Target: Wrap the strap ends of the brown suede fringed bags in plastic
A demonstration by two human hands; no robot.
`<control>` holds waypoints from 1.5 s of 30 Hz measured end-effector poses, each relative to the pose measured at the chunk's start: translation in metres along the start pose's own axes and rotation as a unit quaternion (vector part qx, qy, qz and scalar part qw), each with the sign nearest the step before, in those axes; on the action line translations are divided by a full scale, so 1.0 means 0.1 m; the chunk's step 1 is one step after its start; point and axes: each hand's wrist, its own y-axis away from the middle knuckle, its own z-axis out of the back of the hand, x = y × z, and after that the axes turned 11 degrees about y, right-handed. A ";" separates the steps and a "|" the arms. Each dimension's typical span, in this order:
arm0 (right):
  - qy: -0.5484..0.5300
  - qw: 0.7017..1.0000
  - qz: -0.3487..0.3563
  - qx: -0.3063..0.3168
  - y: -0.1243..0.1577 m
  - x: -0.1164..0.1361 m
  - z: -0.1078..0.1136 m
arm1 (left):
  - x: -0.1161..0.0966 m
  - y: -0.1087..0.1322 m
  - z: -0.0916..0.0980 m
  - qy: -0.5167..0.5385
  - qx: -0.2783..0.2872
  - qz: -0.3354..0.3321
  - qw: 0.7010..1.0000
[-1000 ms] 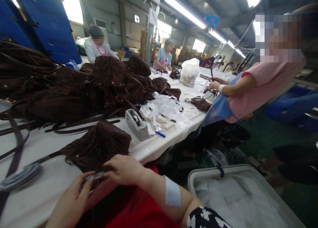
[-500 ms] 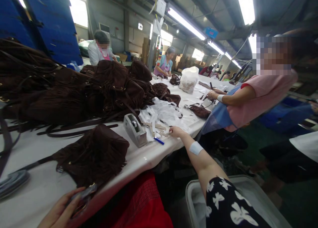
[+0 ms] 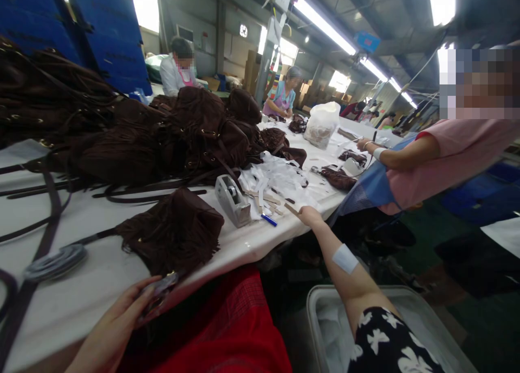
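At the white table [image 3: 229,248]'s near edge, a dark brown fringed bag [image 3: 174,229] is lying; just beside it the left hand [image 3: 128,311] is pinching a plastic-wrapped piece [image 3: 166,282]. The right hand [image 3: 311,216] is pinching a tan strip [image 3: 292,209]. Between bag and strip a grey tape dispenser [image 3: 239,213] is standing; behind, brown bags [image 3: 195,126] are lying heaped.

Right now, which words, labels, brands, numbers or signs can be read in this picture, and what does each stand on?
None can be read.
Blue hanging board: marks too blurred to read.
Round thing high at the back: too small to tell.
Tape dispenser: no legible lettering.
Brown bag beside the left hand: no legible lettering.
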 end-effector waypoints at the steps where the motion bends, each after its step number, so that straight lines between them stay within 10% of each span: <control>1: -0.032 0.999 0.000 -0.005 0.04 -0.02 0.02 | -0.01 0.02 -0.01 0.013 0.004 0.011 1.000; 8: -0.316 0.944 0.092 0.034 0.60 0.33 -0.05 | 0.06 0.01 0.00 0.052 0.017 0.016 0.998; 15: -0.744 0.573 0.186 0.289 1.59 1.11 -0.17 | 0.00 0.15 -0.08 0.085 0.011 -0.041 0.995; 28: -0.710 0.300 0.130 0.624 2.52 2.04 -0.22 | 0.01 0.27 -0.21 0.040 0.047 -0.096 0.993; 32: -0.702 0.309 0.131 0.629 2.55 2.10 -0.22 | 0.02 0.29 -0.19 0.056 0.057 -0.100 0.992; 38: -0.714 0.435 0.171 0.521 2.61 2.23 -0.24 | 0.06 0.26 -0.16 0.083 0.096 -0.092 0.988; 45: -0.705 0.470 0.172 0.502 2.59 2.24 -0.31 | 0.05 0.25 -0.13 0.064 0.083 -0.102 0.989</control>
